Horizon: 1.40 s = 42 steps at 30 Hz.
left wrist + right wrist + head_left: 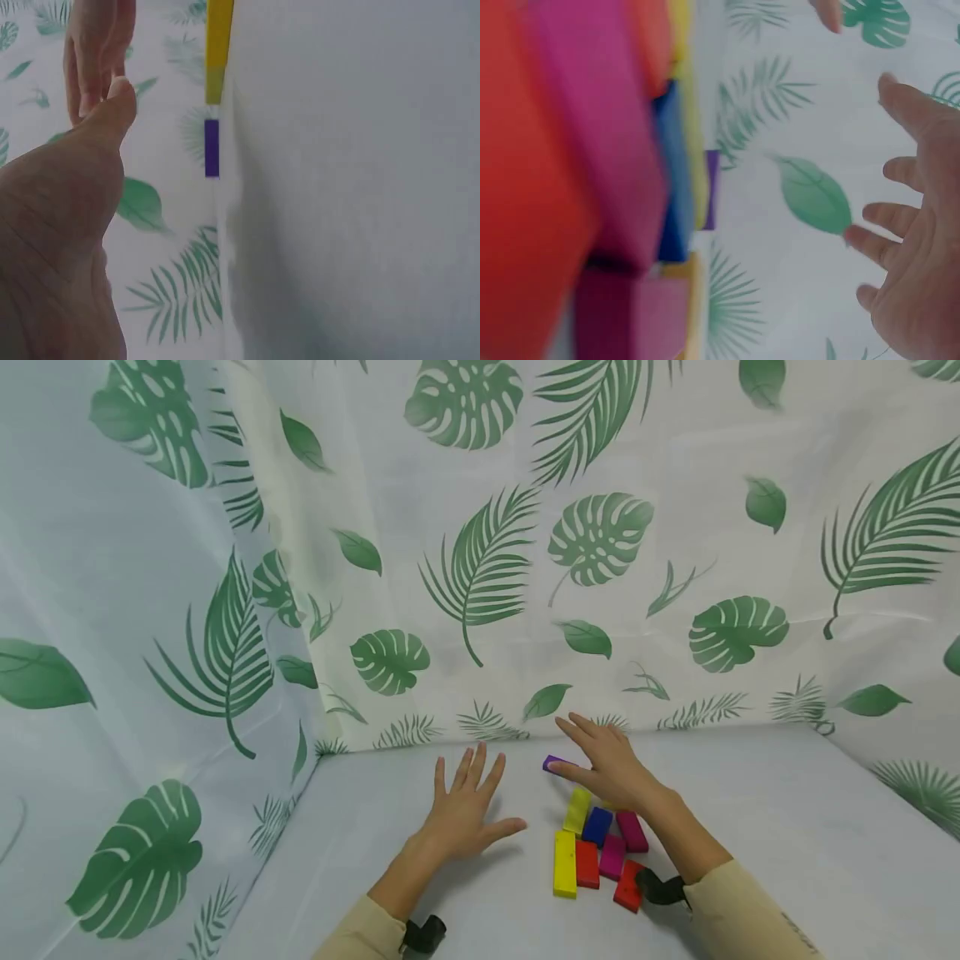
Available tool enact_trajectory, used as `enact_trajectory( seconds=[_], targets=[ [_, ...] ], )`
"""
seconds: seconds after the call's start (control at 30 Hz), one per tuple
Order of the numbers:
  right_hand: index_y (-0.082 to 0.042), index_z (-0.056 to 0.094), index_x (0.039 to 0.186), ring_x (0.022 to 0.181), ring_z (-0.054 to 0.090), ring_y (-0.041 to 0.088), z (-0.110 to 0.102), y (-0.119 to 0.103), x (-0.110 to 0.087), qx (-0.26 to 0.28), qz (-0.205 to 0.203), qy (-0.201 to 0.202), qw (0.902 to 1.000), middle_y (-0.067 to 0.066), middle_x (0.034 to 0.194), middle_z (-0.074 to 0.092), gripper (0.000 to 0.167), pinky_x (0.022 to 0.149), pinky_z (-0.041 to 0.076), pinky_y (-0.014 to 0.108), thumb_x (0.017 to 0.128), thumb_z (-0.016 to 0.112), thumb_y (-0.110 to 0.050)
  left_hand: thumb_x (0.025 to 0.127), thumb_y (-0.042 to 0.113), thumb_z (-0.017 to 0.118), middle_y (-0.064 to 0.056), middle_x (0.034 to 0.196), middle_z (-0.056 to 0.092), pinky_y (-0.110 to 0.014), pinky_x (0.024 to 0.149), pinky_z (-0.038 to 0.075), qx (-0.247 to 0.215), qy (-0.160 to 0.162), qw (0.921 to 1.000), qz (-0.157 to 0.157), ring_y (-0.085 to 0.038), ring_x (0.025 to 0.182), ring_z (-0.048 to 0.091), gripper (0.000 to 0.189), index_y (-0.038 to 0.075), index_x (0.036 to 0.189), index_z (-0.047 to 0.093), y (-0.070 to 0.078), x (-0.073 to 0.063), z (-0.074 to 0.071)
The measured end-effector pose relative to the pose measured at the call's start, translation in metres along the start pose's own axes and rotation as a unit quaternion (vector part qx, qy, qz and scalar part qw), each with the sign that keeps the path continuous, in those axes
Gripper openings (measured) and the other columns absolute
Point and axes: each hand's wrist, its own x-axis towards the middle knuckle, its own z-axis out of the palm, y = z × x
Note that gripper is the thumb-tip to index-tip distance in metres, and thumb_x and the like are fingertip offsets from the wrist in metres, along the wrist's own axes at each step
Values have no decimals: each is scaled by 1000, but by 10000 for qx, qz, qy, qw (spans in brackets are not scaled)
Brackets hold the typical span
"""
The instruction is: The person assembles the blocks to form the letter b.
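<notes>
My left hand (465, 814) hovers over the table with fingers spread and holds nothing. To its right, my right hand (613, 767) is held in the air, fingers extended, above the far end of a group of coloured blocks. A purple block (552, 764) lies farthest away, partly covered by the right thumb in the head view. Nearer are a yellow block (577, 811), a blue block (597, 825), two magenta blocks (612, 857), a red block (588, 864) and a long yellow block (565, 864). Another red block (627, 888) lies nearest the right sleeve. The right wrist view shows the right palm (922, 232) apart from the blocks.
A white cloth (360, 827) covers the table. Leaf-printed sheets (660, 485) hang behind it and along both sides. A black wrist camera (426, 935) sits at the left cuff, another (660, 887) at the right cuff, overlapping the near red block in view.
</notes>
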Motion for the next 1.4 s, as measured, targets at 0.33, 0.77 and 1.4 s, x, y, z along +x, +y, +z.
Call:
enact_trajectory(
  seconds=[0.33, 0.77, 1.4],
  targets=[
    [-17, 43, 160, 142, 49, 45, 8, 21, -17, 504, 305, -449, 9973, 19, 159, 48, 74, 106, 48, 68, 97, 71, -45, 97, 75, 47, 5, 176, 8, -69, 127, 8, -984, -1153, 9769, 1505, -16, 162, 18, 89, 38, 168, 8, 33, -8, -1],
    [-14, 53, 152, 127, 62, 39, 3, 23, -22, 627, 779, -1453, 9843, 17, 148, 58, 76, 96, 59, 58, 89, 80, -47, 101, 61, 56, 4, 169, 34, -48, 125, 36, -1030, -1966, 9552, 1956, -11, 156, 33, 63, 33, 157, 47, 45, -8, 0],
    [-15, 75, 118, 106, 65, 21, 14, 10, -22, 85, 654, -1842, 9807, 2, 121, 70, 52, 97, 59, 51, 79, 90, -45, 95, 62, 67, 7, 160, 49, -47, 118, 46, -833, -1631, 9667, 1788, -12, 137, 58, 60, 30, 145, 63, 48, -7, -1]
  ],
)
